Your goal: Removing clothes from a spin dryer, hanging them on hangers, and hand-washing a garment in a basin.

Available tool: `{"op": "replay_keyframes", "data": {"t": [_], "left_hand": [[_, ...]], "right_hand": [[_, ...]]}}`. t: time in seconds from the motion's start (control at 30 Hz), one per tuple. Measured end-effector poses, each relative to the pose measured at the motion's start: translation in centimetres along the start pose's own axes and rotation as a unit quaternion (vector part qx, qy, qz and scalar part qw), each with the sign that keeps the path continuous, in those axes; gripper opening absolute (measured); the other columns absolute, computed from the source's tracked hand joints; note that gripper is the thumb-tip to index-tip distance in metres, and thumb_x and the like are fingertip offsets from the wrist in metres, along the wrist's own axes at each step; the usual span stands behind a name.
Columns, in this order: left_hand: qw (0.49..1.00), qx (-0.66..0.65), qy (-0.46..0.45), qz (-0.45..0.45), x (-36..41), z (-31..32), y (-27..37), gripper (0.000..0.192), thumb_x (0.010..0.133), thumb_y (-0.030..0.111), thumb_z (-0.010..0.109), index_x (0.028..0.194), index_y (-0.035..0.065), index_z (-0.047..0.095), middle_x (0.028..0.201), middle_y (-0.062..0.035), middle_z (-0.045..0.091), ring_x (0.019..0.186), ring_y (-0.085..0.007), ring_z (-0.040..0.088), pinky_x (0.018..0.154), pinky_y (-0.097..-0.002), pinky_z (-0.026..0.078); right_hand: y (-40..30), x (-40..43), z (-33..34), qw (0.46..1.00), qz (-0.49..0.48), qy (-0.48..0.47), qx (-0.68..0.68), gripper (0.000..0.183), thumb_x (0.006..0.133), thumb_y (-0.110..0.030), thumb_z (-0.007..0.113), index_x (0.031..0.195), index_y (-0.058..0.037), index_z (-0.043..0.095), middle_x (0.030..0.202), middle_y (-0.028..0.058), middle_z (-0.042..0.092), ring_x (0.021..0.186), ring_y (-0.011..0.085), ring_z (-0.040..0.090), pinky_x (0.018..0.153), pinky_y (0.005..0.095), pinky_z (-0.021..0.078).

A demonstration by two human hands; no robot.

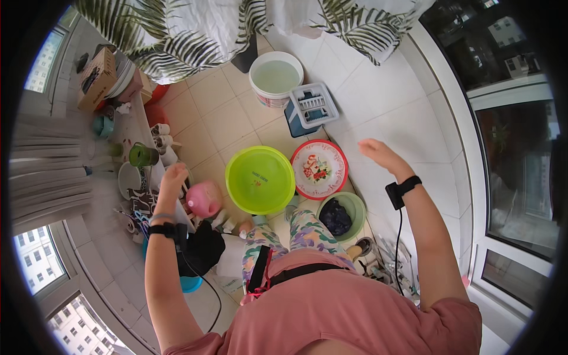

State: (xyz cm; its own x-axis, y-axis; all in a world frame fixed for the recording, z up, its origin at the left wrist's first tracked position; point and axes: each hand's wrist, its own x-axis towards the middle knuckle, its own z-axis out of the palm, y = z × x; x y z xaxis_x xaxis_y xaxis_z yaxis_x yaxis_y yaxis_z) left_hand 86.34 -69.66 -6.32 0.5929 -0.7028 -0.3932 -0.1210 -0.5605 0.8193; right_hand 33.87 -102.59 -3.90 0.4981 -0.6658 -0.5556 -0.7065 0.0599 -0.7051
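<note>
Both my hands are raised and apart, with nothing seen in either. At the left, my left hand [173,178] has loosely bent fingers, near a pink plastic jug [203,198] and a green cup [143,155] in the picture. My right hand [378,153] is held out over the pale tiles on the right, its fingers loosely extended. Between them on the floor stands a lime-green basin [260,179], apparently with water in it. Touching or overlapping its right side is a red-rimmed enamel-style basin [319,169] with a floral pattern. Dark cloth [336,217] lies in a pale green basin [357,213] by my leg.
Ahead stand a white bucket [276,73] of water and a blue mop bucket [313,106] with a grey top. Leaf-patterned fabric [191,44] hangs at the far side. A cluttered ledge [144,120] runs along the left. Black cloth [202,248] lies beside my left forearm.
</note>
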Motion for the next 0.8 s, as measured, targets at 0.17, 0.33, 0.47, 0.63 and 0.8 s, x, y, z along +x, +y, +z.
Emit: {"op": "replay_keyframes", "data": {"t": [0.17, 0.33, 0.47, 0.63, 0.8], "left_hand": [[0.968, 0.05, -0.15, -0.196, -11.2, 3.4, -13.3, 0.017, 0.081, 0.013, 0.059, 0.092, 0.0009, 0.064, 0.08, -0.0052, 0.059, 0.073, -0.0147, 0.054, 0.069, -0.0269, 0.044], [0.943, 0.246, -0.206, -0.093, -16.4, 5.9, -19.3, 0.029, 0.081, 0.021, 0.06, 0.102, 0.0017, 0.064, 0.099, -0.0219, 0.065, 0.095, -0.0355, 0.062, 0.084, -0.0376, 0.049], [0.93, 0.249, -0.268, -0.025, -14.4, 7.8, -20.2, 0.027, 0.083, 0.019, 0.058, 0.103, 0.0016, 0.062, 0.098, -0.0197, 0.065, 0.094, -0.0345, 0.063, 0.083, -0.037, 0.049], [0.934, 0.206, -0.291, -0.012, -10.2, 10.5, -23.5, 0.026, 0.083, 0.014, 0.058, 0.104, -0.0015, 0.063, 0.098, -0.0156, 0.066, 0.093, -0.0276, 0.063, 0.083, -0.0331, 0.048], [0.933, 0.156, -0.293, -0.142, -10.6, 15.8, -21.4, 0.024, 0.089, 0.018, 0.055, 0.104, -0.0003, 0.062, 0.089, -0.0087, 0.064, 0.08, -0.0158, 0.06, 0.073, -0.0281, 0.048]], "right_hand": [[14.7, -10.8, 7.6, 0.969, 0.18, -0.063, -0.157, 0.048, 0.087, -0.034, 0.06, 0.119, 0.0004, 0.057, 0.115, 0.0193, 0.062, 0.108, 0.0308, 0.059, 0.091, 0.0365, 0.0456], [23.3, -22.6, 15.4, 0.963, 0.264, 0.047, -0.034, 0.045, 0.086, -0.035, 0.059, 0.116, -0.0016, 0.059, 0.11, 0.02, 0.064, 0.103, 0.0329, 0.06, 0.088, 0.0412, 0.0456], [26.8, -28.6, 22.7, 0.936, 0.344, 0.063, -0.032, 0.041, 0.088, -0.036, 0.055, 0.11, -0.0017, 0.061, 0.107, 0.0197, 0.064, 0.101, 0.0343, 0.06, 0.086, 0.0426, 0.0458], [26.4, -32.7, 30.5, 0.934, 0.299, 0.151, 0.123, 0.04, 0.088, -0.032, 0.057, 0.114, -0.0026, 0.059, 0.108, 0.0189, 0.065, 0.102, 0.0324, 0.061, 0.085, 0.0396, 0.047], [28.7, -36.4, 36.1, 0.904, 0.316, 0.193, 0.213, 0.039, 0.087, -0.03, 0.06, 0.114, -0.0011, 0.059, 0.107, 0.0179, 0.065, 0.102, 0.0307, 0.061, 0.086, 0.0379, 0.0478]]}}
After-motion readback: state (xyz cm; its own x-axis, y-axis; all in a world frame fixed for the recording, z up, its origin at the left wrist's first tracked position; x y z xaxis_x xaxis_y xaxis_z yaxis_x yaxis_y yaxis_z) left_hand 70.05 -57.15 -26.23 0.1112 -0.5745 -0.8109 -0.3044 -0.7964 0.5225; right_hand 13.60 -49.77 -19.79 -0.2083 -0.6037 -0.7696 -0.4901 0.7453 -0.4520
